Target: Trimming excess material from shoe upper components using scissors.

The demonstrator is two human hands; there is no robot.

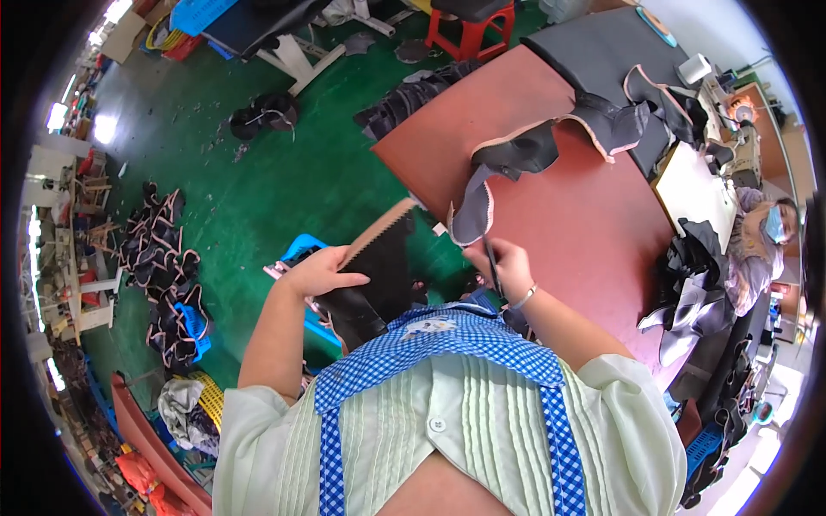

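My left hand (323, 273) grips a black leather shoe-upper piece (379, 262) with a beige, zigzag-cut edge, the thumb lying across its dark face. The piece hangs in front of my apron. At the table's near corner, my right hand (508, 268) is closed round a thin dark tool (492, 265), whose working end I cannot make out. Right by those fingertips is the end of a chain of grey-black upper pieces (520, 150) with pinkish edging. This chain runs across the reddish-brown tabletop (568, 241) toward the sewing machine side.
Black pieces (688, 275) lie heaped at the table's right edge, near a masked person (757, 241). Edged pieces (159, 249) are piled on the green floor at left, by a blue basket (194, 331). A red stool (469, 34) stands beyond the table.
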